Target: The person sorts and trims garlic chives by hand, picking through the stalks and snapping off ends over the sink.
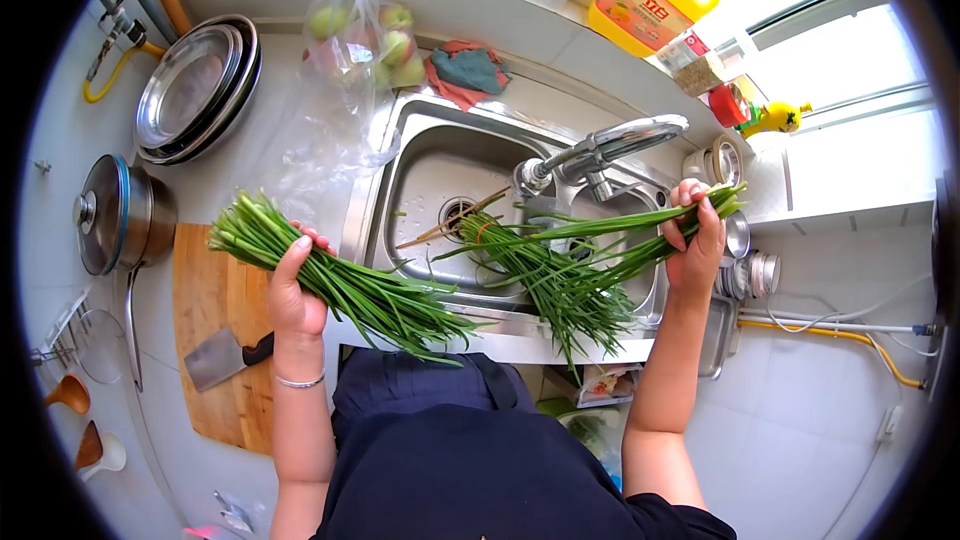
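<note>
My left hand (298,290) is closed around a thick bunch of garlic chives (385,300), its cut ends to the left and its leaf tips toward the sink's front edge. A smaller bunch of garlic chives (640,230) is gripped in my right hand (693,240), cut ends up and right, leaves trailing left over the sink. Between my hands, more garlic chives (520,265) with a red tie lie across the steel double sink (372,202), their leaves hanging over its front edge. A few brown stalks (450,223) rest near the drain.
A cutting board (210,290) with a cleaver (215,360) sits at left, near a lidded pot (125,215) and stacked metal basins (190,90). The faucet (630,145) arches over the sink. Behind are a bag of apples (365,50), cloths (466,72) and a yellow detergent jug (655,0).
</note>
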Tool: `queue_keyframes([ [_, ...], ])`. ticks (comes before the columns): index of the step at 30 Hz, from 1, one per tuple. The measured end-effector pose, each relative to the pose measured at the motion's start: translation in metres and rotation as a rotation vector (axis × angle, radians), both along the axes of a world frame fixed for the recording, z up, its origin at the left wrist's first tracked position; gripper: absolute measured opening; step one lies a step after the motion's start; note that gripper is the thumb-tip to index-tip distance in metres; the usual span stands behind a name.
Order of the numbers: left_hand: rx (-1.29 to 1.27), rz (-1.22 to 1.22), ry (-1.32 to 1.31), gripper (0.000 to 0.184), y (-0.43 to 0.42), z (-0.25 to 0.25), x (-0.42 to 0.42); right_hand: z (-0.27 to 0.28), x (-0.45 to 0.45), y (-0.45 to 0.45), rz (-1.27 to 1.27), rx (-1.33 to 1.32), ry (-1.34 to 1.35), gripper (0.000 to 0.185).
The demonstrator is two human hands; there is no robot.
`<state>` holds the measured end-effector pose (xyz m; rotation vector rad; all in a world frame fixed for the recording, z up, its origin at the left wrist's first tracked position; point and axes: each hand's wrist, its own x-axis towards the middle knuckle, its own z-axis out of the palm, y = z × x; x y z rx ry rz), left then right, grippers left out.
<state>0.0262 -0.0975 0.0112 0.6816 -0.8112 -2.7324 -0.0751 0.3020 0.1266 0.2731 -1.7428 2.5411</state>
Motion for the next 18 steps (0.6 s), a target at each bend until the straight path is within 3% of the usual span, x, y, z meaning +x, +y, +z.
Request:
queue_keyframes([
  [2,-0.008,-0.052,-0.033,0.025,0.011,0.011,-0.003,0.0,0.0,-0.003,-0.011,0.018,0.005,0.013],
  [8,-0.489,-0.51,-0.02,0.034,0.064,0.032,-0.024,0.002,-0.001,-0.029,-0.016,-0.003,-0.029,0.013],
  [10,-0.467,-0.528,0.089,0.034,0.087,0.042,-0.033,0.005,-0.002,-0.038,0.006,-0.008,-0.033,0.013],
  [18,-0.862,-0.538,0.212,0.037,0.117,0.032,-0.047,0.01,-0.003,-0.057,0.009,-0.011,-0.048,0.013],
])
